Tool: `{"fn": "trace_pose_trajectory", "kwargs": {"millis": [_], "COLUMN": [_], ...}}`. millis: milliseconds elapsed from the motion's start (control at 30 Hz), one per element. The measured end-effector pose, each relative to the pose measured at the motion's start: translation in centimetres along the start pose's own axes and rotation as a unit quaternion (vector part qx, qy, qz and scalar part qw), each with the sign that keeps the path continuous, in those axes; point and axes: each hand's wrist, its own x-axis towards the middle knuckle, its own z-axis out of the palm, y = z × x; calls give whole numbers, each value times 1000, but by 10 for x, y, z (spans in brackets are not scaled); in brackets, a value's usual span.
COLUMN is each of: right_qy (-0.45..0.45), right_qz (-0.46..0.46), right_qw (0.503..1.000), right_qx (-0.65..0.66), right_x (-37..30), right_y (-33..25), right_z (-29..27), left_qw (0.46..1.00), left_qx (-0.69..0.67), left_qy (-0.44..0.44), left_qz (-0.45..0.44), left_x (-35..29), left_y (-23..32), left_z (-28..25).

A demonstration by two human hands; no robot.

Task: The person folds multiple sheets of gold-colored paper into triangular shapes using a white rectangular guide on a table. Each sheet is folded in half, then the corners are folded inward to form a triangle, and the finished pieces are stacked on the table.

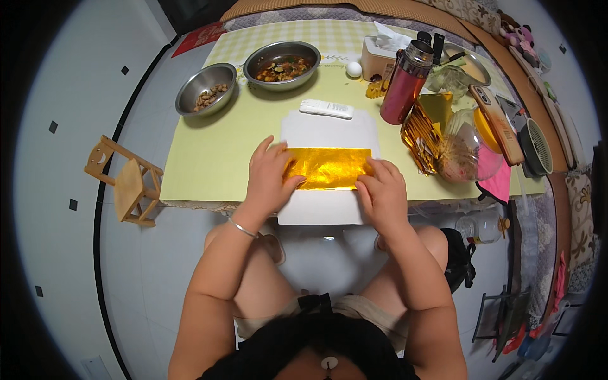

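Observation:
A shiny gold foil paper (330, 168) lies lengthwise from left to right in front of me, folded or cut into a rectangle. My left hand (267, 174) grips its left end, thumb at the near corner and fingers at the far one. At the right end my right hand (385, 187) holds the paper between thumb and fingers. Beneath it is a white sheet (322, 209) that sticks out past the table's near edge. Just beyond lies a narrow white strip-shaped item (326, 109). To the right stands a fanned stack of gold foil sheets (419, 140).
Two metal bowls stand far left, one with nuts (183, 96), one with food in liquid (250, 71). A red thermos (405, 85), tissue box (375, 56), white egg-like ball (353, 69), phone (497, 123) and clear plastic container (465, 155) crowd the right. A wooden chair (130, 183) is left.

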Motion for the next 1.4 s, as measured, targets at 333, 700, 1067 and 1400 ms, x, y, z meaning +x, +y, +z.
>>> {"fn": "trace_pose_trajectory", "kwargs": {"millis": [333,700,1067,1400], "right_qy": [-65,0,-51,-90], "right_qz": [320,426,455,456], "right_qw": [885,699,734,772], "right_qx": [332,575,501,434], "right_x": [13,20,8,6], "right_y": [0,12,5,0], "right_z": [25,21,-2,-8], "left_qw": [969,768,752,834], "left_qx": [-195,-543,-556,-460], "left_qy": [-74,7,-23,-24], "left_qz": [-130,-339,-353,-302], "left_x": [29,4,2,-2], "left_y": [-7,2,-9,-18], "left_z": [-6,-11,-12,0]}}
